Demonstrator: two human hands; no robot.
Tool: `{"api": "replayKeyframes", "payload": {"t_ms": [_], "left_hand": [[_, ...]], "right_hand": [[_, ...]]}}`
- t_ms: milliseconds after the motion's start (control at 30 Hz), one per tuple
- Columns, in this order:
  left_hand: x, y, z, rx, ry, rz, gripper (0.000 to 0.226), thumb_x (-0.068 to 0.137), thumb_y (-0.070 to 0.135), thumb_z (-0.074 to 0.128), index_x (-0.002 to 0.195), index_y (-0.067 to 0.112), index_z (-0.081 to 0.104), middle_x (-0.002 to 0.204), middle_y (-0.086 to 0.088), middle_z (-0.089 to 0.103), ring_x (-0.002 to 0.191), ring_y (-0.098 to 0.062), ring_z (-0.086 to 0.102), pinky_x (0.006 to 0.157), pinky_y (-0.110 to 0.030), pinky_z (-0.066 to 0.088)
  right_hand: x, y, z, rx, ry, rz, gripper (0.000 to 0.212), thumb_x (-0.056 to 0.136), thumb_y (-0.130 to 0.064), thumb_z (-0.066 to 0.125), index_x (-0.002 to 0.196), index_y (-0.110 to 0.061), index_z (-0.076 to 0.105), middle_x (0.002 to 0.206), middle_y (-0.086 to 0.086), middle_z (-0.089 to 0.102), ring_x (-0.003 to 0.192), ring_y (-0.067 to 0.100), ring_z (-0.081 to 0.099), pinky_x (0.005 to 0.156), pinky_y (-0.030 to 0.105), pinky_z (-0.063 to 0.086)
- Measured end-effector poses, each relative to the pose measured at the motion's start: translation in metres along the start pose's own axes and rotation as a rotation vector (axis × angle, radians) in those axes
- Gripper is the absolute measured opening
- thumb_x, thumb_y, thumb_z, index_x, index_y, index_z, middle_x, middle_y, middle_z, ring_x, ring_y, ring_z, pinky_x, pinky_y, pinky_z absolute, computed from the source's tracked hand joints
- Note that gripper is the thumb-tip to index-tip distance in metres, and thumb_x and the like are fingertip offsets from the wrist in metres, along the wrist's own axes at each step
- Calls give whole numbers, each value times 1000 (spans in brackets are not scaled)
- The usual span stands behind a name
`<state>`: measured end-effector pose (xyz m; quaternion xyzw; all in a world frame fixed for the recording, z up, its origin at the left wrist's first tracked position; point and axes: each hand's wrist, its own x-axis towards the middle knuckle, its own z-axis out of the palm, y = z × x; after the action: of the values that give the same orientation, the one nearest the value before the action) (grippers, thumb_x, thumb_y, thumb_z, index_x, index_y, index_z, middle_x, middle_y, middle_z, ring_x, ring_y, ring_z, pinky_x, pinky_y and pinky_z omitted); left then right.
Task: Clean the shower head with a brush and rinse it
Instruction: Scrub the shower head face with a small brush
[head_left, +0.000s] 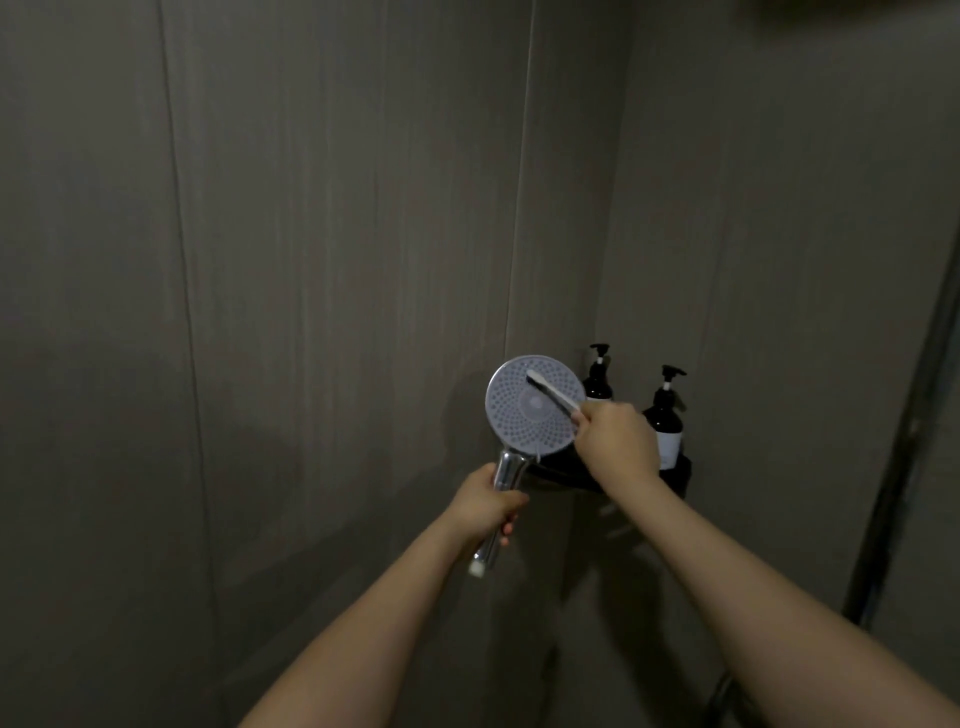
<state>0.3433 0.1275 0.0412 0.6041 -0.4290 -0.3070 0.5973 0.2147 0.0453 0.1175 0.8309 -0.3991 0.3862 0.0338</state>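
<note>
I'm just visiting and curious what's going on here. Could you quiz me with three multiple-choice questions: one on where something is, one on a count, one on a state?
1. Where is the brush?
A. on the shower head's face
B. on the shelf
C. on the floor

2. How many pump bottles stand in the corner?
A. one
B. two
C. four

3. How is the shower head held?
A. hung on the wall
B. lying down
C. by its handle, in the left hand

Answers: 1 A, bristles lie against the face. 2 B, bottles and. 3 C, left hand wraps the handle; right hand holds the brush.
</note>
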Motion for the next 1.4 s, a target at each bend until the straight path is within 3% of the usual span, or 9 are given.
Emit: {"api": "replayKeyframes", "payload": {"t_ms": [167,367,500,667,800,933,1067,1233,1400], "left_hand": [[-4,0,-5,22,18,1,23,84,-2,51,77,16,39,52,-7,41,29,-8,38,33,-17,34],[-14,-1,-5,105,-27,0,23,83,-2,51,76,16,39,51,-8,41,27,-8,38,31,-16,35],[-18,-4,-3,113,-14,-13,21,84,-1,51,79,16,39,53,-8,42,28,-7,38,31,-17,35],[-21,-3,-11,130,-28,-6,19,84,-3,50,83,12,39,51,-9,42,27,-7,38,30,-17,35],[-22,-4,-8,82,-5,-1,20,85,-3,50,80,14,40,53,-8,41,29,-7,38,31,-17,35],[-21,-2,-7,53,-43,-10,17,86,-2,51,93,10,41,54,-8,42,31,-9,40,32,-18,36],[-21,-2,-5,66,-46,-5,17,86,-2,51,91,11,42,53,-8,43,31,-8,40,32,-19,36],[-19,-2,0,144,-62,-18,16,82,-1,51,88,11,41,50,-8,44,31,-10,40,33,-20,37],[-19,1,3,147,-65,-18,18,82,-2,51,85,13,41,51,-8,44,30,-9,40,32,-18,37]], "right_hand": [[-13,-7,3,-138,-120,-289,16,89,-18,48,86,-14,64,74,6,59,58,23,50,45,22,25],[0,6,0,18,27,55,28,93,-20,46,80,-6,66,52,-1,41,43,11,35,39,22,17],[-26,-8,11,-53,-88,-143,19,92,-21,47,91,-15,66,72,2,59,57,18,56,47,22,37],[-9,20,-4,-16,16,42,25,92,-15,46,70,-9,57,60,6,53,48,18,41,40,24,19],[-24,18,2,-116,-84,-128,21,93,-18,43,92,-11,63,81,11,65,61,25,56,49,32,44],[-21,35,0,1,39,-8,24,92,-16,47,76,-7,62,74,14,66,52,18,41,41,25,19],[-34,30,6,-95,-92,-176,21,93,-22,45,95,-12,63,81,9,64,61,22,55,48,25,31],[-17,33,-3,-42,37,31,21,91,-14,46,80,-8,62,73,9,65,46,11,36,39,23,17],[-28,16,-1,-112,-80,-192,17,93,-21,46,95,-18,62,84,1,64,58,11,48,48,19,33]]}}
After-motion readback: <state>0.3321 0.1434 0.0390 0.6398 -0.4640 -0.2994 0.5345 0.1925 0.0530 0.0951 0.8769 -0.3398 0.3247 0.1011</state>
